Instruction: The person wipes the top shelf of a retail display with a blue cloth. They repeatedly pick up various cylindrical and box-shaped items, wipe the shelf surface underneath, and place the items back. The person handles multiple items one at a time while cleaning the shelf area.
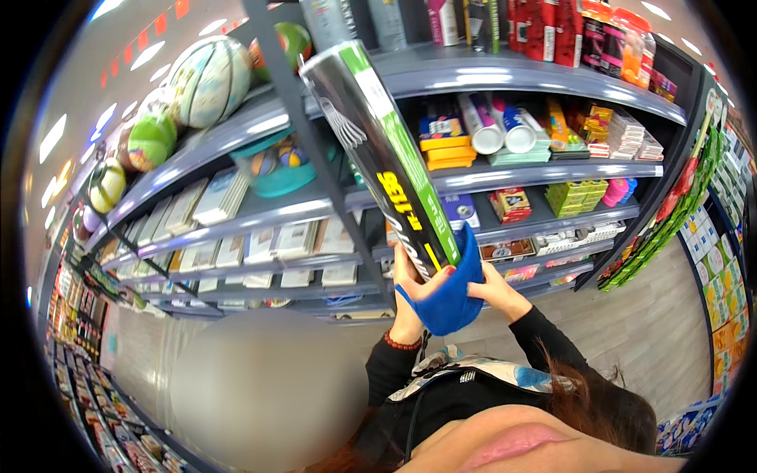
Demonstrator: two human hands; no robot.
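A tall black and green shuttlecock tube (pixel 387 159) tilts up and to the left, with a shuttlecock pictured on its side. My left hand (pixel 411 281), a red bead bracelet at its wrist, wraps around the tube's lower part and touches the edge of a blue cloth (pixel 452 304). The cloth lies against the tube's lower end and hides it. My right hand (pixel 497 287) pinches the cloth's right side. What kind of cloth item it is, I cannot tell.
Grey store shelves (pixel 520 171) stand close in front, with boxes and cans on several levels. A patterned basketball (pixel 210 80) sits at the upper left, and notebooks (pixel 222 195) lie below. Green tinsel-like strands (pixel 656 236) hang at right. A blurred patch (pixel 269 390) covers the lower left.
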